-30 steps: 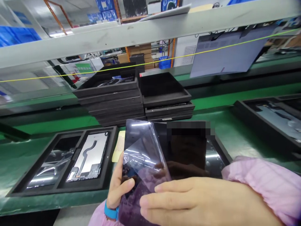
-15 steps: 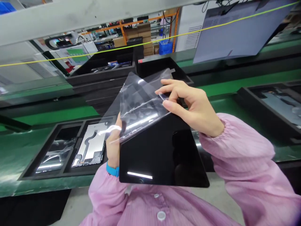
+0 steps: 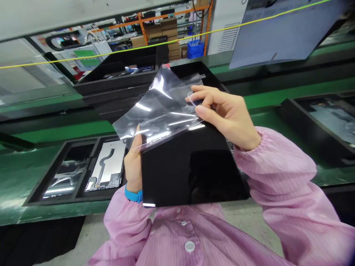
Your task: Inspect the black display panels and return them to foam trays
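Note:
A glossy black tablet screen [image 3: 177, 173] is held up in front of my chest. My left hand [image 3: 134, 162] grips its left edge, thumb up along the side and the other fingers hidden behind. A clear plastic film [image 3: 158, 111] lies folded back over the upper part of the screen, its lower half bare. My right hand [image 3: 224, 111] pinches the film's right edge between thumb and index finger, above the screen's upper right. The film's left corner sticks out past my left thumb.
On the green bench at left lies a black foam tray [image 3: 95, 166] with screen parts in two compartments. Stacked black trays [image 3: 122, 88] stand behind, another tray [image 3: 318, 125] at right. A yellow cord [image 3: 210, 35] crosses above the bench; a grey sheet [image 3: 277, 33] hangs at upper right.
The film's loose part has shifted, its left corner now spread out past my left thumb. My right hand still pinches it, slightly higher in view. The screen's lower edge appears higher.

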The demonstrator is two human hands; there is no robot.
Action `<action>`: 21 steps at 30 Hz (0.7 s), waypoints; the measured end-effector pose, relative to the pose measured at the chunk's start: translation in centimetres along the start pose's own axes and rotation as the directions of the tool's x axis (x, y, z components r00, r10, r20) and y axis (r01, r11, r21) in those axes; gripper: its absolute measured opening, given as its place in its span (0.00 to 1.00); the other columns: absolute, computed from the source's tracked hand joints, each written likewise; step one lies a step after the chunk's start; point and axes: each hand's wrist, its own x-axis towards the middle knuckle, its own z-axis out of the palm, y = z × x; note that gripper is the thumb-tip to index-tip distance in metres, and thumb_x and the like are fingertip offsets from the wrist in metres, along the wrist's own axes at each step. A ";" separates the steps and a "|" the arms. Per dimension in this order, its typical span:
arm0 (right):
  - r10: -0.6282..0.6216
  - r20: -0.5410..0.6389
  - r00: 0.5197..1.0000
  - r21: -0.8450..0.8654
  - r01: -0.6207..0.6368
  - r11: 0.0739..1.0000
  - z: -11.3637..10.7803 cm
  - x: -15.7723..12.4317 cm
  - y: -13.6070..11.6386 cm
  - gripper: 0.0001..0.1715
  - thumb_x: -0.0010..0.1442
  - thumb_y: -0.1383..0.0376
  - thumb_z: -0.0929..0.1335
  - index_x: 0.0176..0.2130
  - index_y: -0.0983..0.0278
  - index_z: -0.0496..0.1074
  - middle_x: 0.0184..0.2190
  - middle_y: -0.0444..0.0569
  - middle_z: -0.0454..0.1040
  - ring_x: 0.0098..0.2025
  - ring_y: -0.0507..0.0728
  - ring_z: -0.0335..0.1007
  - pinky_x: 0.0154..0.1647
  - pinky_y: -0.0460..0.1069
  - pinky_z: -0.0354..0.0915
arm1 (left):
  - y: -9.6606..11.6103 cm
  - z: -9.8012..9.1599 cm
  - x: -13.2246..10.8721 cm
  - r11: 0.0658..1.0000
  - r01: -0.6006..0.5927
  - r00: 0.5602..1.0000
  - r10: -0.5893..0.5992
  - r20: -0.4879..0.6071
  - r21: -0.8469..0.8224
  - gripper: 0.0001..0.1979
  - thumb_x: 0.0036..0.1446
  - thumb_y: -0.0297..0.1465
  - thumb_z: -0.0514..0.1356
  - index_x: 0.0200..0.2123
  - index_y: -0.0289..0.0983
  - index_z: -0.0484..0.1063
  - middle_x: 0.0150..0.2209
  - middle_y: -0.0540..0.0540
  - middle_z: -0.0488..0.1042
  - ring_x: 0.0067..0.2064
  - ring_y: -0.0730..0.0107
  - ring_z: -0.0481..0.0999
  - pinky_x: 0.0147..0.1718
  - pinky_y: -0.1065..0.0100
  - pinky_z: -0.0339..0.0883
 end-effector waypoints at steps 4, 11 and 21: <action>0.021 -0.054 0.998 0.097 -0.016 0.995 -0.6 -0.6 0.3 0.08 0.62 0.73 0.65 0.30 0.64 0.67 0.46 0.46 0.76 0.62 0.58 0.61 0.66 0.57 0.57 | 2.8 1.0 -0.8 0.994 0.107 0.994 -0.106 -0.038 0.037 0.22 0.63 0.29 0.51 0.59 0.45 0.67 0.59 0.64 0.68 0.67 0.63 0.58 0.69 0.57 0.42; 0.014 -0.093 0.996 0.013 -0.013 1.000 -0.5 -1.3 0.5 0.09 0.64 0.74 0.64 0.34 0.63 0.70 0.44 0.36 0.76 0.59 0.56 0.65 0.69 0.58 0.53 | 4.1 2.5 -0.3 0.809 0.343 0.937 -0.258 0.236 -0.477 0.26 0.67 0.30 0.40 0.67 0.41 0.51 0.66 0.61 0.57 0.67 0.71 0.55 0.65 0.62 0.56; 0.202 -0.018 0.979 -0.256 -0.200 0.946 -0.2 -2.0 0.5 0.13 0.66 0.57 0.61 0.40 0.60 0.71 0.55 0.45 0.70 0.62 0.60 0.59 0.67 0.63 0.48 | 3.2 2.2 -0.3 0.600 0.416 0.909 -0.298 0.292 -0.683 0.20 0.65 0.34 0.49 0.58 0.43 0.67 0.60 0.60 0.68 0.66 0.68 0.59 0.65 0.61 0.56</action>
